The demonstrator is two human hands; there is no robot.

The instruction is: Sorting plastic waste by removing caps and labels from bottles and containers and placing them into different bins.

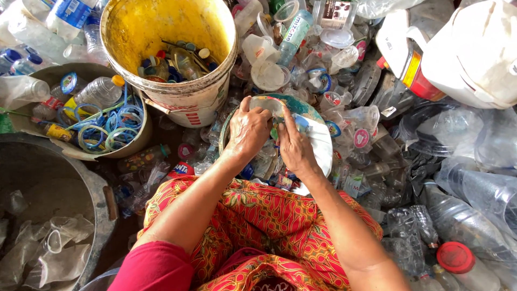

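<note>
My left hand (249,129) and right hand (295,146) meet side by side over my lap, both on a clear plastic cup (269,104) held above a basin (318,141) in front of me. Beyond my left hand stands a bucket (212,86) with bottle caps (172,64) in it. Left of the bucket sits a bowl (137,137) holding bottles and plastic rings (107,129). Nearer, at my left, is a big tub (99,188) with crushed cups inside. A jug (463,54) lies far right, behind a heap of bottles (463,205).
</note>
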